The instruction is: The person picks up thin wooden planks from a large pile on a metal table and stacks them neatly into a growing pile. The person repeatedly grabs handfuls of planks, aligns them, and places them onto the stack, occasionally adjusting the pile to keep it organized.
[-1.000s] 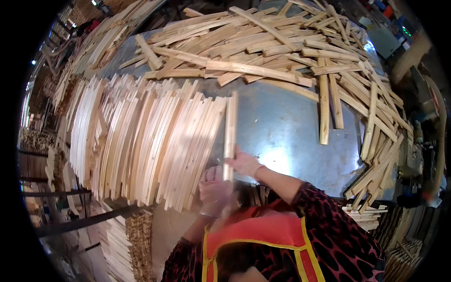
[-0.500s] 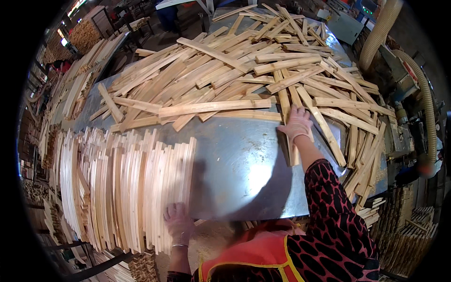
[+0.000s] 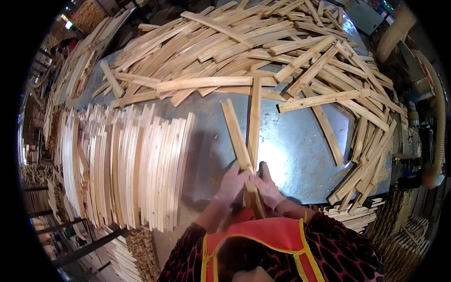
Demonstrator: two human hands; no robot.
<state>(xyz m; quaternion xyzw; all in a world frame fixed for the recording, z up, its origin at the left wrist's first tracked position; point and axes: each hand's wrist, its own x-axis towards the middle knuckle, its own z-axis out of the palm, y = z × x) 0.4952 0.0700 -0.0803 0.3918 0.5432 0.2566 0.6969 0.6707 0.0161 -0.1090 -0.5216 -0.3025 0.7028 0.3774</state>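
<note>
Close in front of my chest, my left hand (image 3: 231, 182) and my right hand (image 3: 267, 188) are brought together around two wooden strips. One strip (image 3: 235, 134) leans away to the left; the other strip (image 3: 254, 117) points nearly straight ahead toward the loose pile. They cross near my fingers, and their lower ends come down between my hands toward my apron. Which hand bears which strip is hard to tell, as the fingers overlap the wood. To the left, a row of strips (image 3: 159, 164) lies side by side, close together.
A jumbled heap of wooden strips (image 3: 225, 51) covers the far part of the metal table (image 3: 206, 141) and continues down its right side. Ribbed hoses (image 3: 398, 33) and machinery stand at the right. More stacked timber (image 3: 134, 254) lies below and to the left.
My right hand has come back from the heap to my chest with wood. My left hand has left the row's near end and joined it. Several strips on the heap's right have shifted.
</note>
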